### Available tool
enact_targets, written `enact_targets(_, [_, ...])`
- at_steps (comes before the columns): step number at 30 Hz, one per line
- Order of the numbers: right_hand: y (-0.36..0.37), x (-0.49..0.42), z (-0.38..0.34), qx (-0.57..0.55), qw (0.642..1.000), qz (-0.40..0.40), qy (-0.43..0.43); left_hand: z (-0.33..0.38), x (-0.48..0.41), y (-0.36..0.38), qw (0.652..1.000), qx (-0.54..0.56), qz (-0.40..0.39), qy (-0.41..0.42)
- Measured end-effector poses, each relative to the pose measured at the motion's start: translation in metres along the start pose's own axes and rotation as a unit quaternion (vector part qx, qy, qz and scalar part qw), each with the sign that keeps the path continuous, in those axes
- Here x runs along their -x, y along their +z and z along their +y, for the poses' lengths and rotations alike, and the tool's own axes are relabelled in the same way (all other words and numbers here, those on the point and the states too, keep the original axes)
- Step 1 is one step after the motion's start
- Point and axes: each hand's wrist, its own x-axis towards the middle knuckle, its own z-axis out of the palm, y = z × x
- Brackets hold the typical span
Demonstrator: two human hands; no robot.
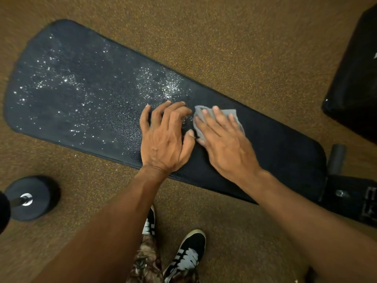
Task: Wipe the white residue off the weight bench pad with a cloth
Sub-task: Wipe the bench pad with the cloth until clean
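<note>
Your bench pad (275, 144) is the landmark: both hands rest on its middle, left hand (163, 137) just left of right hand (224, 141), with the cloth (232, 115) under your right fingers. Residue (67, 86) lies on the pad left of your hands. Dumbbell (30, 198) sits on the floor (234, 43) near the pad's left end; your shoes (187, 254) stand before its near edge.
</note>
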Motion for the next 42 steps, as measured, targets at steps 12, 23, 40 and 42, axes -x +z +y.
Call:
enact_targets(12, [0.006,-0.005,-0.020,-0.141,0.990,0.020,0.005,0.001,-0.003,-0.005,0.996,0.085,0.010,-0.009])
enact_targets(23, [-0.057,0.014,-0.005,-0.683,0.661,0.051,0.307,0.009,-0.015,-0.031,0.916,0.388,-0.053,-0.082])
enact_targets(40, [-0.066,0.010,-0.028,-0.706,0.629,0.076,0.315,0.000,-0.033,-0.068,0.733,0.571,-0.196,-0.314])
enact_targets(42, [-0.069,0.011,-0.026,-0.702,0.635,0.075,0.313,-0.002,-0.036,-0.071,0.731,0.578,-0.200,-0.302])
